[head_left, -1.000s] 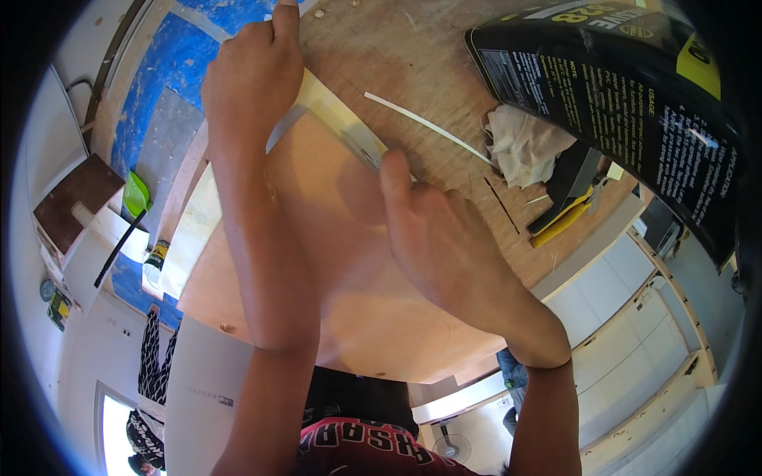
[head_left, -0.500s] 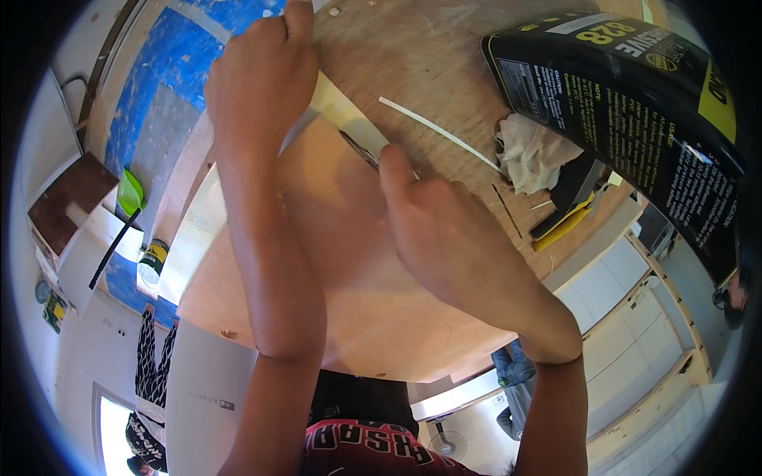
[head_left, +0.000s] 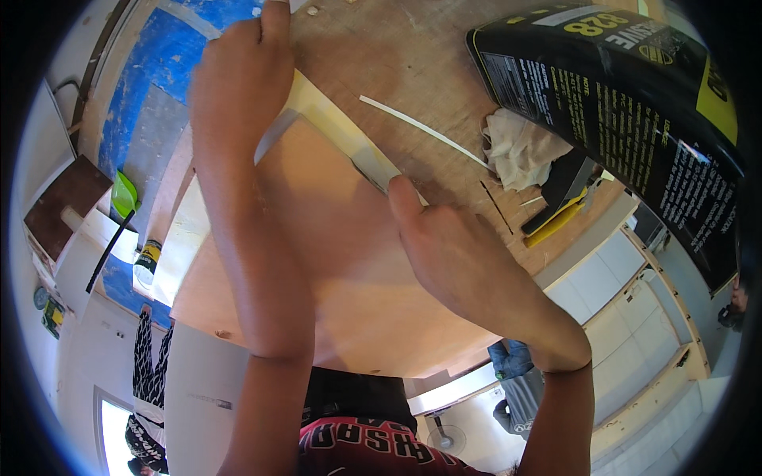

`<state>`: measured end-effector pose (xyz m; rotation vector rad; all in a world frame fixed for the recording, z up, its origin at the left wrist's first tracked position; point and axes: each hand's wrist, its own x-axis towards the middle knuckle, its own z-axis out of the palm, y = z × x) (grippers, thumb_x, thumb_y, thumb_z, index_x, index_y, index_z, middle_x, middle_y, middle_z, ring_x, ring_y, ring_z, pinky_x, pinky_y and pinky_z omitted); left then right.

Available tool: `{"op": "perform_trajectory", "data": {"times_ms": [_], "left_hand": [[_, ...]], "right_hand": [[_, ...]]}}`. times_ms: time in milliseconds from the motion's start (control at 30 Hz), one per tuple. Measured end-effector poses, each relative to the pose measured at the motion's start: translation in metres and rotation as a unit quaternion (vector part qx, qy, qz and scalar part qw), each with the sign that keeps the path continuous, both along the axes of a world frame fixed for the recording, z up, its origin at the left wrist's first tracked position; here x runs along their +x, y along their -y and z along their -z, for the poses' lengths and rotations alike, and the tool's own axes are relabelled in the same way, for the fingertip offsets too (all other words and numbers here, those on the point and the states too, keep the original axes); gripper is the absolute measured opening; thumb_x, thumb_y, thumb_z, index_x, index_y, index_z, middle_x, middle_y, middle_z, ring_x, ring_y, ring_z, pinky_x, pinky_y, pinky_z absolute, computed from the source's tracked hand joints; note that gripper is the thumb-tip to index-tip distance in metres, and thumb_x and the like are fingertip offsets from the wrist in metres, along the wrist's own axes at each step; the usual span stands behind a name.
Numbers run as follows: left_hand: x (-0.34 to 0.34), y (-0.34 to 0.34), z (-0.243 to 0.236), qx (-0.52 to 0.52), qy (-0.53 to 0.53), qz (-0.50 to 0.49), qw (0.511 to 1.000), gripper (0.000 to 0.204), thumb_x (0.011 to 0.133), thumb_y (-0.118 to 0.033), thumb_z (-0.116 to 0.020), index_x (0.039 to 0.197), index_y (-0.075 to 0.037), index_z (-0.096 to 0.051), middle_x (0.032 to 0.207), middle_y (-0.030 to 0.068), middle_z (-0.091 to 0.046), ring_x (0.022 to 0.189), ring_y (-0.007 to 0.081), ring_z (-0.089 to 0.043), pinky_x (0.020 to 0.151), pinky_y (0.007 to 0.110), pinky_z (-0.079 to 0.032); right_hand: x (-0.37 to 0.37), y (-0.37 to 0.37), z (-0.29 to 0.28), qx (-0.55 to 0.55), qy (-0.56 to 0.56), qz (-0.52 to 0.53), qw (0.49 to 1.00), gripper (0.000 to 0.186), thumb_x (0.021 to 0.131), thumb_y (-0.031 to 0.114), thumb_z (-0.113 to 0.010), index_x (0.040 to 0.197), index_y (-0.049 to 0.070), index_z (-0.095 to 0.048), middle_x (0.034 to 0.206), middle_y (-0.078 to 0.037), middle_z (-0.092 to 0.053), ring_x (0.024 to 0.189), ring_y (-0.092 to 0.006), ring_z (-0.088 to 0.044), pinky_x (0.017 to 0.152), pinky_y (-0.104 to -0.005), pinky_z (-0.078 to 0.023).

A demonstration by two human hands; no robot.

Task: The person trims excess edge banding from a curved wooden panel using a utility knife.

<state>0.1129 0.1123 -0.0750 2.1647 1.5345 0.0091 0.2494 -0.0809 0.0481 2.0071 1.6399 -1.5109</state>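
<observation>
Beneath your forearms [head_left: 274,293] lies a thin, flat, orange-brown sheet [head_left: 365,309]. Your right hand [head_left: 456,246] is at its far edge, your left hand [head_left: 242,87] farther out; I cannot tell how either's fingers grip. You're likely working that edge, which calls for a steady sheet next.

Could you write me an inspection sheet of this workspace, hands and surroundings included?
Surface: scuffed wooden worktop
Job's things: tan wood sheet; pale yellow strip along its edge
Clutter: black rectangular can, crumpled cloth, narrow white strip, yellow tool handle
Hands: left hand near the yellow strip's far end; right hand at the sheet's edge; both grips hidden
Cables: nothing certain seen
Surroundings: fan, person in patterned trousers
</observation>
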Motion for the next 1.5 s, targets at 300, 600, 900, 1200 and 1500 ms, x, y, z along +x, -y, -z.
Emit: {"op": "perform_trajectory", "data": {"times_ms": [300,600,900,1200,1500], "left_hand": [[-0.006,-0.004,0.006,0.014,-0.016,0.017,1.000,0.044,0.111,-0.041,-0.033,0.147,-0.028,-0.056,0.121,0.0276,-0.068,0.117,0.0508,-0.061,0.097,0.054,-0.049],[-0.005,-0.005,0.003,0.017,-0.022,0.002,1.000,0.046,0.112,-0.040,-0.031,0.152,-0.029,-0.052,0.132,0.0266,-0.065,0.124,0.0483,-0.060,0.103,0.054,-0.048],[-0.013,-0.010,0.021,0.042,-0.050,0.014,0.998,0.048,0.112,-0.042,-0.029,0.154,-0.032,-0.050,0.134,0.0241,-0.066,0.128,0.0442,-0.061,0.108,0.052,-0.048],[-0.012,-0.017,0.024,0.033,-0.044,0.027,0.998,0.051,0.111,-0.045,-0.028,0.155,-0.030,-0.049,0.137,0.0250,-0.064,0.131,0.0440,-0.059,0.109,0.053,-0.045],[-0.010,-0.017,0.020,0.009,-0.030,0.020,0.999,0.056,0.109,-0.052,-0.027,0.152,-0.026,-0.053,0.141,0.0271,-0.062,0.134,0.0467,-0.055,0.113,0.052,-0.041]], "right_hand": [[0.007,0.012,0.005,-0.032,-0.016,0.009,0.999,0.022,0.095,0.002,-0.053,0.114,-0.001,-0.042,0.075,-0.028,-0.064,0.074,-0.0477,-0.069,0.063,-0.0542,-0.058],[0.005,0.035,0.004,0.068,0.031,-0.035,0.997,0.024,0.089,-0.001,-0.057,0.110,-0.001,-0.046,0.073,-0.025,-0.068,0.099,-0.0433,-0.071,0.081,-0.0451,-0.061],[0.011,0.064,-0.006,-0.074,0.031,-0.007,0.997,0.018,0.098,0.005,-0.053,0.111,0.001,-0.042,0.108,-0.029,-0.065,0.077,-0.0496,-0.070,0.065,-0.0545,-0.059],[0.011,0.070,-0.006,-0.045,0.045,0.004,0.998,0.019,0.095,0.003,-0.053,0.110,0.001,-0.042,0.076,-0.024,-0.067,0.069,-0.0451,-0.071,0.059,-0.0507,-0.059],[0.009,0.065,-0.014,-0.024,0.045,0.051,0.997,0.016,0.098,0.004,-0.048,0.112,0.001,-0.039,0.084,-0.028,-0.068,0.072,-0.0516,-0.067,0.060,-0.0591,-0.054]]}}
